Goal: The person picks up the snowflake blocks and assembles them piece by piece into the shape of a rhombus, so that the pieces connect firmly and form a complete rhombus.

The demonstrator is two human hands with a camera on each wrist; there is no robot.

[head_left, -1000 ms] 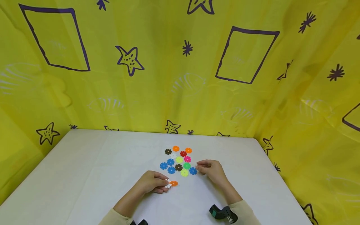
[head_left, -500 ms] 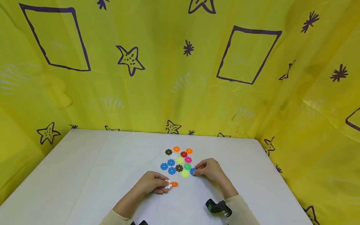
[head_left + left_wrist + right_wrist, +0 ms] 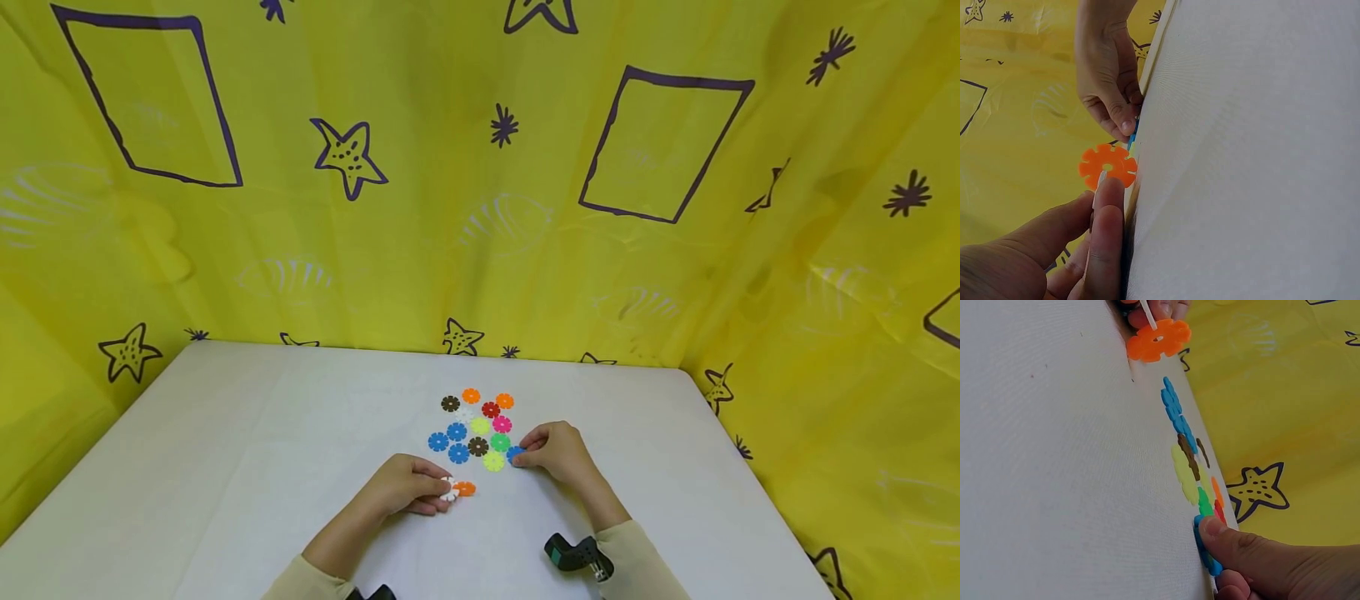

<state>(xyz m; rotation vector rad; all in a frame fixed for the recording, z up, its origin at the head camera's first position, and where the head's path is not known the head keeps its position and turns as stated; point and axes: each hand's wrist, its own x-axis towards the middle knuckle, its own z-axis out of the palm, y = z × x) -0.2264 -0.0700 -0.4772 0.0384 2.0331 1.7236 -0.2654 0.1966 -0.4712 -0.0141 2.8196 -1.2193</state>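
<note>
From the head view, the left hand (image 3: 408, 487) pinches a white disc (image 3: 448, 492) joined to an orange disc (image 3: 465, 488) on the desk (image 3: 225, 467). The right hand (image 3: 555, 450) pinches a blue disc (image 3: 514, 454) at the edge of the pile (image 3: 476, 425).

From the left wrist, the fingers (image 3: 1107, 219) grip the white disc; the orange disc (image 3: 1108, 165) stands out.

From the right wrist, the thumb (image 3: 1222, 532) presses the blue disc (image 3: 1205, 550).

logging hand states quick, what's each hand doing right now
Left hand: pinches the white disc joined to the orange disc.
Right hand: fingertips pinch the blue disc on the table.
</note>
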